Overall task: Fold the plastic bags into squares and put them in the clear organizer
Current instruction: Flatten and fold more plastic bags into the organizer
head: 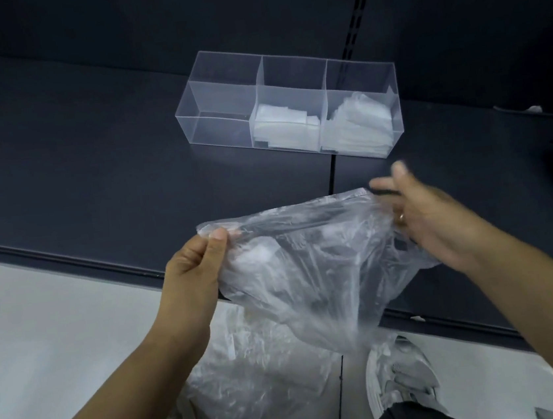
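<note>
A crumpled clear plastic bag (308,260) hangs in the air over the front edge of a dark shelf (89,154). My left hand (194,270) pinches its upper left corner between thumb and fingers. My right hand (431,219) holds the upper right edge; its fingers look blurred and partly spread. Behind the bag stands the clear organizer (216,88) with three compartments. The left compartment holds nothing, the middle one holds folded white squares (284,127), and the right one holds more folded bags (358,124).
A heap of loose clear bags (253,384) lies on the floor below the shelf edge. A grey shoe (401,377) shows at the bottom right. A slotted upright (357,7) runs up the back panel.
</note>
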`<state>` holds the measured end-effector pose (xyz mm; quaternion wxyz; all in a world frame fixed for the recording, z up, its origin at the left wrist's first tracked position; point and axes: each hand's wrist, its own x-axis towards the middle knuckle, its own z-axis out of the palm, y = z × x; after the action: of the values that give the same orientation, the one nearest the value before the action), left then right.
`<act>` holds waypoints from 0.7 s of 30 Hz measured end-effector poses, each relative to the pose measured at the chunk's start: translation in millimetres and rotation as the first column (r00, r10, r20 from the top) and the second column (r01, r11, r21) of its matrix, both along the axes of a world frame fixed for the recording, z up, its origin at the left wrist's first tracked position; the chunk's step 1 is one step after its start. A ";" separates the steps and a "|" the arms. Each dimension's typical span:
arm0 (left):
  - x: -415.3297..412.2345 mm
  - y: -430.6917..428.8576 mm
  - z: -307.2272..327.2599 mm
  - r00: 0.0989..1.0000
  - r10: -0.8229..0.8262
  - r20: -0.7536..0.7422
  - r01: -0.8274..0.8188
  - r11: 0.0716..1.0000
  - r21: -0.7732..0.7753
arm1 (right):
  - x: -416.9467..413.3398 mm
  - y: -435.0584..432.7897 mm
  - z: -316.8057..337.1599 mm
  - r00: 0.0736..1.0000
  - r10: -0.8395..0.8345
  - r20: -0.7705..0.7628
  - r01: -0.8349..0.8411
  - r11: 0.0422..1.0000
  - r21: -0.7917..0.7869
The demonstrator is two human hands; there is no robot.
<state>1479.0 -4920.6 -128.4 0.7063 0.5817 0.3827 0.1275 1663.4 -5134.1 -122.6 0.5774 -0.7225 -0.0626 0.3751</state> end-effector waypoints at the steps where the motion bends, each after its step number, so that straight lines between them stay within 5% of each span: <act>1: -0.2 -0.6 -2.6 1.000 -0.009 0.005 0.009 1.000 0.002 | -2.4 1.3 -2.8 0.995 0.095 -0.032 -0.096 0.995 -0.040; 3: -0.7 -2.0 -5.0 0.999 -0.039 0.017 0.039 0.999 0.022 | -7.8 7.6 -8.0 0.986 0.166 -0.009 -0.166 0.983 -0.076; 12: -7.7 7.3 -17.4 0.988 0.078 -0.132 -0.065 0.993 0.097 | -2.0 22.7 -5.4 0.982 -0.119 0.145 0.104 0.989 0.107; 15: -5.7 12.3 -12.5 0.981 0.120 -0.154 -0.056 0.929 0.366 | -3.9 32.1 2.9 0.974 -0.113 0.195 0.086 0.986 0.143; 18: 7.2 11.4 9.4 0.985 -0.098 -0.143 0.168 0.729 0.663 | -9.1 46.8 10.0 0.974 -0.030 0.225 -0.007 0.987 0.159; 21: 38.0 0.8 26.1 0.876 -0.447 -0.181 0.463 0.676 0.574 | -21.2 67.8 17.4 0.951 0.121 0.283 -0.165 0.977 0.136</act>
<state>1517.0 -4919.8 -102.3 0.4889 0.8530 0.1742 0.0553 1642.1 -5066.3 -105.2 0.5900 -0.7127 -0.2235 0.3066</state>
